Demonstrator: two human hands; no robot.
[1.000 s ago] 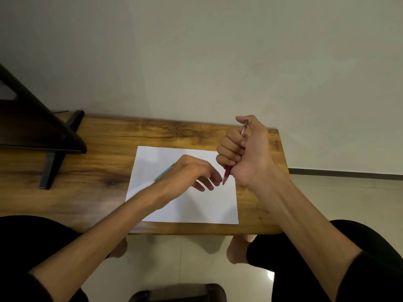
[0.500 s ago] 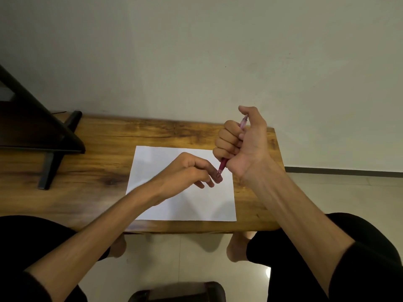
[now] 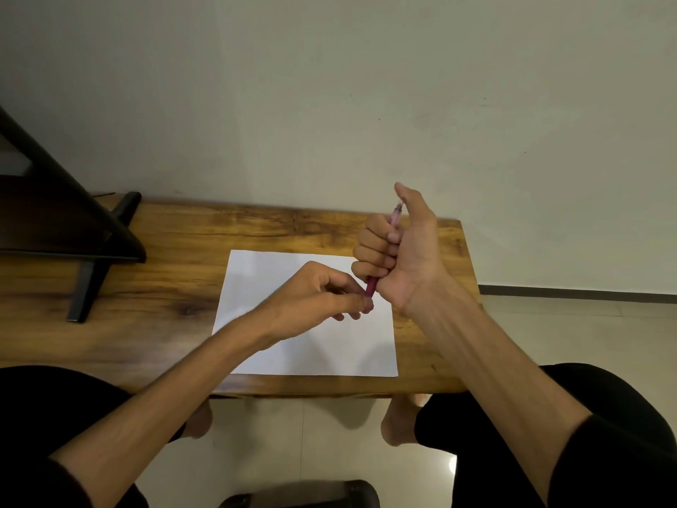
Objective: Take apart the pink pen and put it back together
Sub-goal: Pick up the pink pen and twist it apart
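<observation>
My right hand (image 3: pixel 399 258) had the pink pen (image 3: pixel 383 258) in a closed fist, four fingers curled round the barrel and the thumb standing straight up beside its upper end. The pen stood nearly upright, tilted a little, its pale translucent top poking out above my index finger and its darker pink lower end coming out below my little finger. I held it in the air above the right part of the white sheet of paper (image 3: pixel 293 346).

My left hand (image 3: pixel 318 295) reached in from the left and met the pen at its lower end. Thumb and forefinger of that grip were closed together on the tip, pinching it, while the other fingers hung loosely curled underneath. The two hands sat close together, the left just below and to the left of the right.

The paper lay flat on the wooden tabletop (image 3: pixel 165 287), its near edge close to the near edge of the wood. On the far left of the tabletop stood a dark stand (image 3: pixel 91 251) with a slanted leg. My knees in black trousers flanked the near side, and my bare feet rested on the pale tiled floor (image 3: pixel 311 434) beneath.
</observation>
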